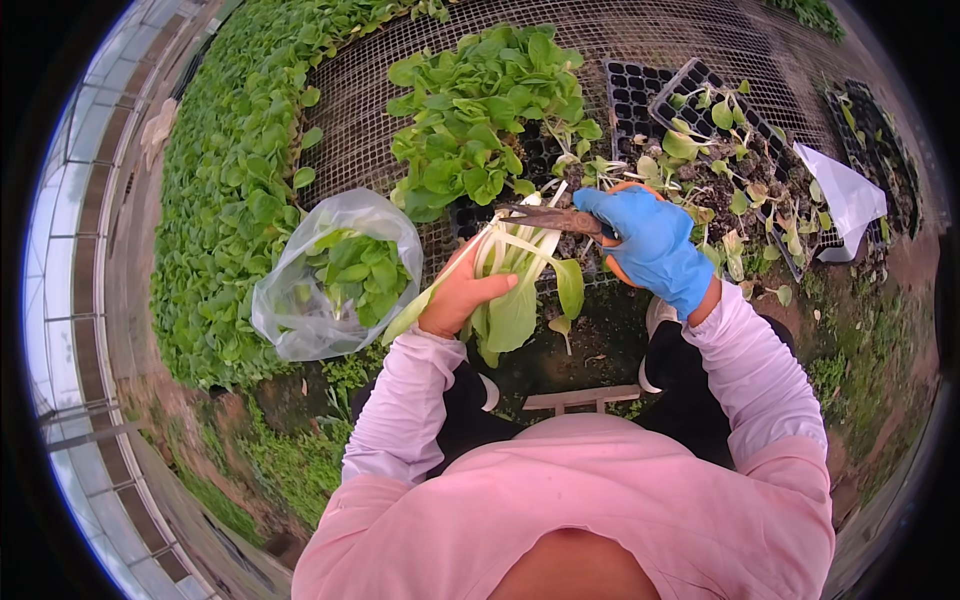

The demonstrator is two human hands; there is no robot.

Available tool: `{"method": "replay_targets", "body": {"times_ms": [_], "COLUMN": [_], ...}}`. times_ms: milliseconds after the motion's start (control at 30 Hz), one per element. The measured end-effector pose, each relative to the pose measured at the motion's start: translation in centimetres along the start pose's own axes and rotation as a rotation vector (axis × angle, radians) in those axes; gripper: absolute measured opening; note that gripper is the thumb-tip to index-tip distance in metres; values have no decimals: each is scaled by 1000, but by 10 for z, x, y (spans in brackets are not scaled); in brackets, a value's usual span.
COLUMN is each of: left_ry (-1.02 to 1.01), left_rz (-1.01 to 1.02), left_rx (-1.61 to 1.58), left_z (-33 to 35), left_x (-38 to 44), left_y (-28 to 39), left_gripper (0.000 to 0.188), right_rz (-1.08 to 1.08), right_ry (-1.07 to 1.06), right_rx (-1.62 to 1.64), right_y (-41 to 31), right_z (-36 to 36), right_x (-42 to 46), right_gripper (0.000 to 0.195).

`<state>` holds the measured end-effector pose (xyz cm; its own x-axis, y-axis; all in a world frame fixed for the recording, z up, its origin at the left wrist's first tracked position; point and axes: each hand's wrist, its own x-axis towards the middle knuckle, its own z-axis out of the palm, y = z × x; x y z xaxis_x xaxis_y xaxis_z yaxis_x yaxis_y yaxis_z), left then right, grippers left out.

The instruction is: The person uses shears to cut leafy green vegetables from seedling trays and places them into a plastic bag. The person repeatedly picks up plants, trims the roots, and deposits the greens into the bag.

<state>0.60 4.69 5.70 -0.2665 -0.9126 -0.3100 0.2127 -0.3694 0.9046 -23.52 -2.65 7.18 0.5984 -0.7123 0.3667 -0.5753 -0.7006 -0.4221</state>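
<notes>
My bare left hand [466, 289] grips a bunch of leafy green seedlings [514, 311], leaves hanging down and pale stems pointing up. In a blue glove, my right hand [649, 232] holds orange-handled scissors [559, 219] with rusty blades. The blades reach left across the stems near their upper ends; whether they touch them I cannot tell. Just beyond my hands, a dense block of seedlings [480, 112] stands in a black cell tray [536, 154]. Left of my left hand is an open clear plastic bag [274, 307] with cut seedlings [360, 274] inside.
A long bed of seedlings [225, 202] runs along the left on wire mesh [352, 112]. Black cell trays [637, 94] lie at the right, strewn with wilted leaves and soil clumps [720, 187]. A white plastic sheet [847, 199] lies there too. Below me is a wooden stool [581, 398].
</notes>
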Motion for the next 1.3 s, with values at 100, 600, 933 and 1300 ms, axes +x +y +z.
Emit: {"method": "replay_targets", "body": {"times_ms": [100,600,933,1300], "left_ry": [-21,4,-52,-113], "left_rz": [3,3,-36,-24], "left_rx": [-10,-23,-38,-24], "left_z": [1,-1,2,4], "left_x": [-1,-2,-2,0], "left_y": [2,1,6,5], "left_gripper": [62,68,69,71], "right_rz": [26,-27,94,118], "right_ry": [-14,23,-116,-140], "right_rx": [36,-9,90,221], "right_y": [1,8,5,3], "right_z": [2,5,4,7], "right_x": [-4,-5,-7,-9], "right_gripper": [38,32,31,27]}}
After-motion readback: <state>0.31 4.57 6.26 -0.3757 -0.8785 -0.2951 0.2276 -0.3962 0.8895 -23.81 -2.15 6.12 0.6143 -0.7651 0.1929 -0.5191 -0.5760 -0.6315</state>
